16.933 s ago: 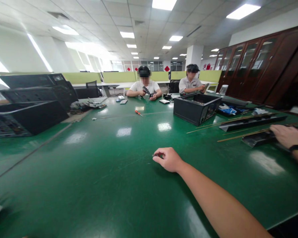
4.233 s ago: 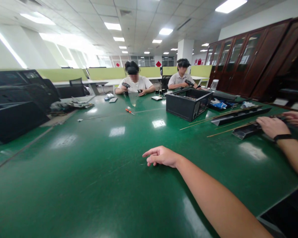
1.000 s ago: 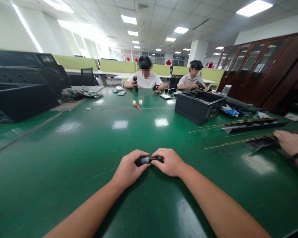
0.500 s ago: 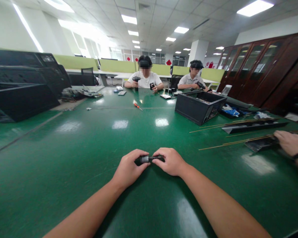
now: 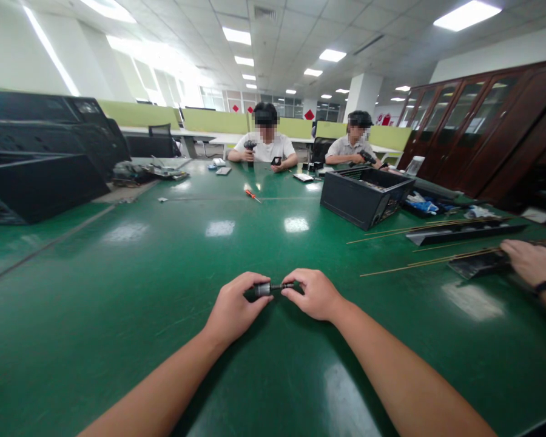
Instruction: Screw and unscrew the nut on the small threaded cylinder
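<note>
Both of my hands meet low over the green table (image 5: 164, 285). My left hand (image 5: 234, 306) is closed on the dark, silver-ringed end of a small tool handle (image 5: 262, 289). My right hand (image 5: 313, 293) pinches the thin dark shaft (image 5: 283, 286) that sticks out of that handle to the right. The piece lies level between the two hands, just above the table top. Much of the handle is hidden inside my left fingers.
A co-worker's hand (image 5: 530, 260) with a black wristband rests on a black panel (image 5: 477, 262) at the right, beside thin brass rods (image 5: 418, 262). An open black computer case (image 5: 361, 195) stands ahead. Stacked black cases (image 5: 36, 164) fill the left. Two people sit opposite; an orange screwdriver (image 5: 252, 194) lies mid-table.
My left hand has joined my right at the small tool. In the last second the hands drew slightly apart, so more of the thin shaft shows between them.
</note>
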`<state>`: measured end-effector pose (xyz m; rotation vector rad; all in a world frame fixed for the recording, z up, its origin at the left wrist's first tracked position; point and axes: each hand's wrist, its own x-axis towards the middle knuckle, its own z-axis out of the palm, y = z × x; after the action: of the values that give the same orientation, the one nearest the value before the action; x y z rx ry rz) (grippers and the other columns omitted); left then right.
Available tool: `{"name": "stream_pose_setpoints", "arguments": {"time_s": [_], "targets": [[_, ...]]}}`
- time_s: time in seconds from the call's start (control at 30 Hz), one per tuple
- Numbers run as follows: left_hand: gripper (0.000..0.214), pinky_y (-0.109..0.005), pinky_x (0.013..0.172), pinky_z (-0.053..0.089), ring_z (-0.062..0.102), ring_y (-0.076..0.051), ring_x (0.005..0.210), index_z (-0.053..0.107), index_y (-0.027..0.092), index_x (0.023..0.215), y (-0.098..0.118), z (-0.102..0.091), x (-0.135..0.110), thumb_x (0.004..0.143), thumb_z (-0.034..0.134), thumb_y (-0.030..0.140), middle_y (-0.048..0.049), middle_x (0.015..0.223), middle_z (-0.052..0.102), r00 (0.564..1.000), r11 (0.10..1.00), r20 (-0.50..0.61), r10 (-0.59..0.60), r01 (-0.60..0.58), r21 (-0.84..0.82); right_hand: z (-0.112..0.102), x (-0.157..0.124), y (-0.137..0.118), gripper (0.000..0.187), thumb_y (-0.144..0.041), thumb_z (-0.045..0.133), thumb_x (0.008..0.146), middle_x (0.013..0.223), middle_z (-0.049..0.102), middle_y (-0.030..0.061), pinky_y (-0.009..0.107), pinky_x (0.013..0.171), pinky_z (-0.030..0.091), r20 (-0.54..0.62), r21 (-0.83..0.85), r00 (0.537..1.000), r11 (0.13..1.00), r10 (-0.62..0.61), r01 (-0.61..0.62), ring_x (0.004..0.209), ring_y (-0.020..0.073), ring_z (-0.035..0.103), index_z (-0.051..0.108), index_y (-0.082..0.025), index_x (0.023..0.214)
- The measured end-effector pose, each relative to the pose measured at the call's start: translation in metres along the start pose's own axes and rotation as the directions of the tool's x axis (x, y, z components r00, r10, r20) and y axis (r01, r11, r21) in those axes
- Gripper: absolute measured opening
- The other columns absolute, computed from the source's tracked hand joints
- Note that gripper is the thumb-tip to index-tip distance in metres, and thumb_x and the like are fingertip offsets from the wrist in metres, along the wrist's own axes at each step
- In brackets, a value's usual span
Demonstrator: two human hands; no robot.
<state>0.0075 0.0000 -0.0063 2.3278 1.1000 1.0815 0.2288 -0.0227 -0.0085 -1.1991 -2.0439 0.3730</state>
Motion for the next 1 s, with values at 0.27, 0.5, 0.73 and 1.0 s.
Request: {"name": "stream_pose_setpoints", "arguments": {"time_s": [0.27, 0.5, 0.73, 1.0], "targets": [[0.023, -0.034, 0.084, 0.052, 0.065, -0.02, 0.089, 0.067, 0.022, 0.1, 0.0004, -0.0013, 0.0001, 0.079, 0.071, 0.027, -0.0033, 0.096, 0.07, 1.0, 1.0, -0.028, -0.002, 0.002, 0.007, -0.0025, 0.0006, -0.0008, 0.012, -0.026, 0.067, 0.086, 0.089, 0.071, 0.0024, 0.027, 0.072, 0.044, -0.001, -0.006, 1.0, 1.0, 0.027, -0.027, 0.076, 0.0159, 0.062, 0.071, -0.021, 0.095], [0.023, -0.033, 0.084, 0.052, 0.065, -0.02, 0.09, 0.068, 0.022, 0.101, -0.0016, -0.0025, 0.0008, 0.078, 0.071, 0.025, -0.0027, 0.097, 0.07, 0.999, 1.0, -0.053, -0.003, 0.003, 0.012, -0.0036, 0.0006, -0.0001, 0.012, -0.027, 0.066, 0.086, 0.087, 0.071, 0.0022, 0.026, 0.068, 0.042, -0.012, -0.015, 0.999, 0.999, 0.047, -0.047, 0.072, 0.0149, 0.06, 0.071, -0.02, 0.095], [0.022, -0.034, 0.085, 0.052, 0.065, -0.02, 0.09, 0.068, 0.022, 0.101, -0.0027, -0.0039, 0.0018, 0.078, 0.069, 0.024, -0.0032, 0.097, 0.07, 0.996, 1.0, -0.089, -0.022, 0.023, 0.007, -0.0041, 0.0003, 0.0013, 0.012, -0.028, 0.066, 0.086, 0.085, 0.071, 0.0018, 0.026, 0.068, 0.042, -0.024, -0.007, 0.997, 0.997, 0.077, -0.077, 0.071, 0.0147, 0.059, 0.07, -0.02, 0.095], [0.024, -0.037, 0.086, 0.053, 0.066, -0.021, 0.089, 0.068, 0.022, 0.101, -0.0018, -0.0046, 0.0019, 0.078, 0.07, 0.03, -0.0042, 0.097, 0.071, 0.993, 0.997, -0.095, -0.07, 0.071, 0.01, -0.0048, 0.0007, 0.001, 0.013, -0.029, 0.064, 0.087, 0.081, 0.07, 0.0016, 0.026, 0.067, 0.042, -0.04, -0.022, 0.994, 0.994, 0.102, -0.103, 0.07, 0.0151, 0.06, 0.071, -0.021, 0.095]]}}
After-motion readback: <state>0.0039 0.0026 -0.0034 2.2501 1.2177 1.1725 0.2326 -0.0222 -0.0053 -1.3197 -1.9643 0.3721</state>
